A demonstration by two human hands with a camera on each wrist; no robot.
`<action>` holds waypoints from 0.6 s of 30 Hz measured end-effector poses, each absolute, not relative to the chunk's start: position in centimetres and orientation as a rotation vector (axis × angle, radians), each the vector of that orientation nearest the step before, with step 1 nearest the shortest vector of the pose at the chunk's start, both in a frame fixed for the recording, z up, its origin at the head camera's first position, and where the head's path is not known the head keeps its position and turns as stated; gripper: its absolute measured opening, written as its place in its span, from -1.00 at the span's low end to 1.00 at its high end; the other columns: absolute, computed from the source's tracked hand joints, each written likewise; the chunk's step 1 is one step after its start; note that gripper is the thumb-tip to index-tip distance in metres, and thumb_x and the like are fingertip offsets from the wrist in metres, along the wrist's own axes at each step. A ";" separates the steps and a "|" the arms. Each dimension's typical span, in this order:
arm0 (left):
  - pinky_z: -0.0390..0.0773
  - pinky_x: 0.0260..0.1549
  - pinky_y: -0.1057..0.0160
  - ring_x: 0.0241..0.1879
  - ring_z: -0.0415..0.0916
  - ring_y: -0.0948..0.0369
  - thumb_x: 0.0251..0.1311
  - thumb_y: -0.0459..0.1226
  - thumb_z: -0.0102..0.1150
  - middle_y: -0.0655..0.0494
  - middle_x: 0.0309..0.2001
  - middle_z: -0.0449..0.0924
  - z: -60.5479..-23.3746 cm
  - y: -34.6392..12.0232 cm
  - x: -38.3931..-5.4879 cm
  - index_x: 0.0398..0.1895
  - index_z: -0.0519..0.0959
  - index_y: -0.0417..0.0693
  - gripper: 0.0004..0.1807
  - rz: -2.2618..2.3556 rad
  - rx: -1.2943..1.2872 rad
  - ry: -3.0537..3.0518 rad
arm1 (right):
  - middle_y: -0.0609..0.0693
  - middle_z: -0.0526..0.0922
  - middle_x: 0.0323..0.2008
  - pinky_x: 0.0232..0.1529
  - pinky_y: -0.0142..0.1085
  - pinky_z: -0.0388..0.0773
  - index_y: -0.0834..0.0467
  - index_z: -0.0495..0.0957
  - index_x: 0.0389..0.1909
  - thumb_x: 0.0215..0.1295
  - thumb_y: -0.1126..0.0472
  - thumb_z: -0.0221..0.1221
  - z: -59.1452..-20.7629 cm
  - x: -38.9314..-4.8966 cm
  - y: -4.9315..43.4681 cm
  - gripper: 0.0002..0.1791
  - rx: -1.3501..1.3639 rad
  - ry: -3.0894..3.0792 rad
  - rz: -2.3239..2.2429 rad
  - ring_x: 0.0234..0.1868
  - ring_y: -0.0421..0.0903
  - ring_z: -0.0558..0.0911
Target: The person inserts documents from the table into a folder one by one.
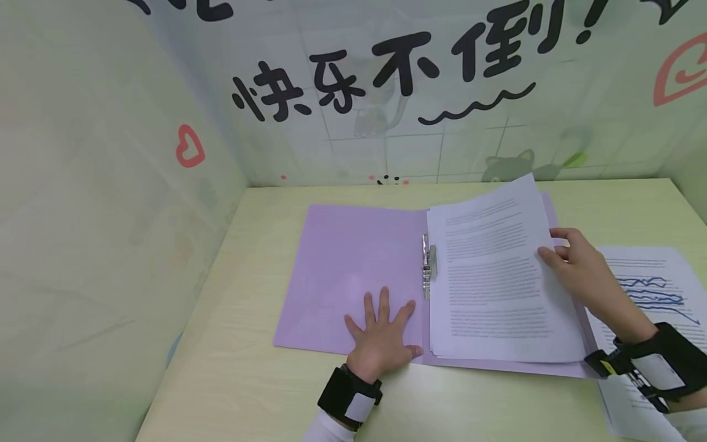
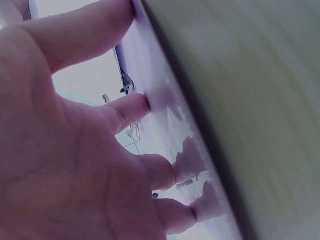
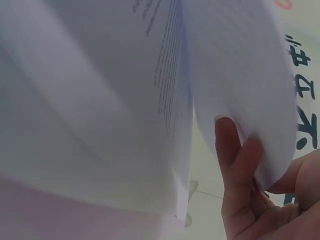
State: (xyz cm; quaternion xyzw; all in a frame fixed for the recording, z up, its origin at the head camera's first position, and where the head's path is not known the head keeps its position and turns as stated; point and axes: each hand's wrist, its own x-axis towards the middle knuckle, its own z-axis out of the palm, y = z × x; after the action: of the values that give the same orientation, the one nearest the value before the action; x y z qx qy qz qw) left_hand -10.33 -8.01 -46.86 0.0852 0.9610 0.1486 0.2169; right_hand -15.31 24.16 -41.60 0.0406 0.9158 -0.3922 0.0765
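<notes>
Now pinching paper (image 1: pixel 491 288) with right grip (image 1: pixel 580 267), right of the clip (image 1: pixel 426 270); splaying left grip (image 1: pixel 381 344) left of it. Tugged hard, could tear!

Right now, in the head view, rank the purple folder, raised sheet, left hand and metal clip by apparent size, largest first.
1. Purple folder, though partly covered
2. Raised sheet
3. Left hand
4. Metal clip

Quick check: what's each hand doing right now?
Left hand: open, spread flat on the purple folder.
Right hand: closed, pinching a printed sheet by its edge.
</notes>
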 end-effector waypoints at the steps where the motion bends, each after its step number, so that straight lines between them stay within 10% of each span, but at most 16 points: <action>1: -0.18 0.26 -0.60 0.58 -0.40 -0.22 0.12 0.14 0.29 -0.08 0.62 -0.30 -46.9 -8.0 -10.3 0.50 0.17 0.42 -0.14 0.413 0.236 2.662 | 0.61 0.34 0.22 -0.36 -0.17 0.63 0.42 -0.15 0.49 0.56 -0.05 -0.15 -41.7 -15.3 24.1 -0.21 0.114 2.744 -1.164 0.01 0.41 0.57; 7: -0.19 0.26 -0.61 0.58 -0.40 -0.23 0.11 0.13 0.31 -0.08 0.62 -0.29 -47.0 -8.0 -10.3 0.50 0.18 0.41 -0.14 0.424 0.236 2.661 | 0.63 0.35 0.20 -0.37 -0.12 0.64 0.43 -0.03 0.47 0.54 -0.16 -0.20 -41.3 -15.2 24.6 -0.18 0.090 2.788 -1.082 -0.01 0.45 0.59; 13: -0.20 0.27 -0.60 0.58 -0.41 -0.22 0.12 0.14 0.29 -0.07 0.62 -0.30 -47.0 -8.0 -10.3 0.50 0.17 0.42 -0.14 0.415 0.231 2.662 | 0.53 0.52 0.12 -0.42 -0.51 0.51 0.44 0.09 0.41 0.56 -0.13 -0.20 -40.3 -14.9 26.4 -0.25 0.098 2.890 -1.082 -0.05 0.35 0.65; 18: -0.20 0.27 -0.60 0.58 -0.41 -0.22 0.12 0.13 0.30 -0.08 0.62 -0.30 -46.8 -8.1 -10.3 0.50 0.18 0.40 -0.14 0.421 0.227 2.660 | 0.49 0.52 0.13 -0.47 -0.62 0.42 0.42 0.07 0.44 0.54 -0.15 -0.18 -40.0 -14.6 28.2 -0.22 0.194 2.933 -1.086 -0.39 -0.49 0.61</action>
State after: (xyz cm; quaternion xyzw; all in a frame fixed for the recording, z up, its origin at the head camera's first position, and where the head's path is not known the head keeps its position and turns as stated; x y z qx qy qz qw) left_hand -10.34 -8.13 -46.85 0.0818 0.9607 0.1519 0.2177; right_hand -14.64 28.20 -39.98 0.0618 0.9360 -0.3465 0.0041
